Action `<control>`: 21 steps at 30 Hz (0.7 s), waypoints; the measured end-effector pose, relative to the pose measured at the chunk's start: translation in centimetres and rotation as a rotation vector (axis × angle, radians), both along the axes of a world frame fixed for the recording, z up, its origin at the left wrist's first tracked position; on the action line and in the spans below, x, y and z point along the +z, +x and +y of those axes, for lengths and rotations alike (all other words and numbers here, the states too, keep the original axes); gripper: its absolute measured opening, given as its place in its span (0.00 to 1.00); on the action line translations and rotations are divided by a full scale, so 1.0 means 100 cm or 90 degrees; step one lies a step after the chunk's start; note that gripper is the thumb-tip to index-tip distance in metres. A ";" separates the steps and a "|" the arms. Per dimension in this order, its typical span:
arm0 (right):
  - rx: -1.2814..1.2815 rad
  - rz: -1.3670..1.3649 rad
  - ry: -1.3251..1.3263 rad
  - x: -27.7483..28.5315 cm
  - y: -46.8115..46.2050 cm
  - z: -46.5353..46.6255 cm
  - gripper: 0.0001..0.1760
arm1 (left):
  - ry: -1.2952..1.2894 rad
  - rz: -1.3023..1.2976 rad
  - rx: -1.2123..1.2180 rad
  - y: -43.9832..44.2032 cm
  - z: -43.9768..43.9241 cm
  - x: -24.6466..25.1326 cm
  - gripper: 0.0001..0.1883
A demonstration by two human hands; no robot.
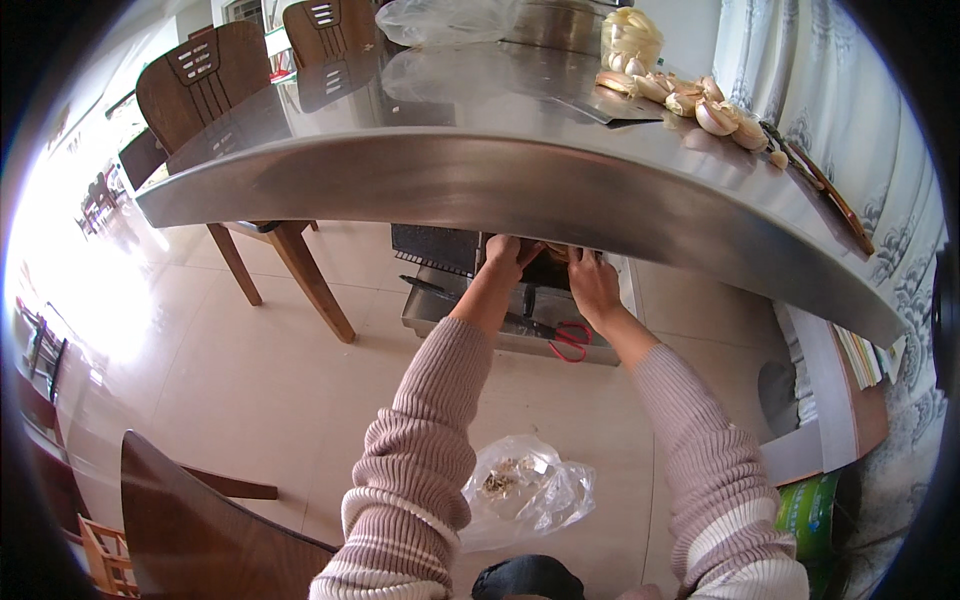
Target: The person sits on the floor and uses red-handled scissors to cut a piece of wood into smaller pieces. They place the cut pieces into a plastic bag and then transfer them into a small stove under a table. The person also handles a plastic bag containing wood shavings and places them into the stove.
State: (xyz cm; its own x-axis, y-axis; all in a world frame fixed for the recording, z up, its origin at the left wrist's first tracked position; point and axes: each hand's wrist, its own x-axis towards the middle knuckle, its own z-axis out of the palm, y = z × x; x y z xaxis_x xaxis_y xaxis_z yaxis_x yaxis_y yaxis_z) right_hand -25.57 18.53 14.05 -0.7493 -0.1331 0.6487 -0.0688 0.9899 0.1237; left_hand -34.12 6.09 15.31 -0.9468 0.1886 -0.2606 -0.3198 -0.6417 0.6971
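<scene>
Both my hands reach below the front edge of the stainless steel table [450, 172]. My left hand [506, 253] is at a dark box-like object [435, 247] under it, its fingertips partly hidden. My right hand [592, 283] is just to the right, its fingers bent at a small brownish thing [557, 251] between the hands, mostly hidden by the table edge. Whether either hand grips it, I cannot tell. Below the hands, scissors with red handles [571, 341] and a black-handled tool [429, 286] lie on a metal tray or shelf [427, 315].
On the tabletop are garlic bulbs [716, 116], a tub of peeled cloves [631, 37], a flat metal blade [600, 111] and a plastic bag [442, 21]. Wooden chairs [206, 82] stand left. A clear bag with scraps [525, 487] lies on the floor.
</scene>
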 end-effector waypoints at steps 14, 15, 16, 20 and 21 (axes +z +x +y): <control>-0.237 0.082 -0.592 -0.033 -0.117 -0.036 0.11 | -0.304 0.158 0.098 0.220 -0.009 -0.069 0.12; -0.246 0.077 -0.603 -0.033 -0.126 -0.028 0.11 | -0.320 0.149 0.108 0.217 -0.012 -0.075 0.12; -0.249 0.071 -0.609 -0.033 -0.131 -0.028 0.11 | -0.289 0.126 0.128 0.218 -0.018 -0.083 0.12; -0.237 0.052 -0.636 -0.020 -0.155 -0.035 0.12 | -0.346 0.079 0.049 0.222 -0.039 -0.112 0.12; -0.231 0.046 -0.642 -0.017 -0.161 -0.037 0.12 | -0.352 0.077 0.035 0.221 -0.040 -0.117 0.12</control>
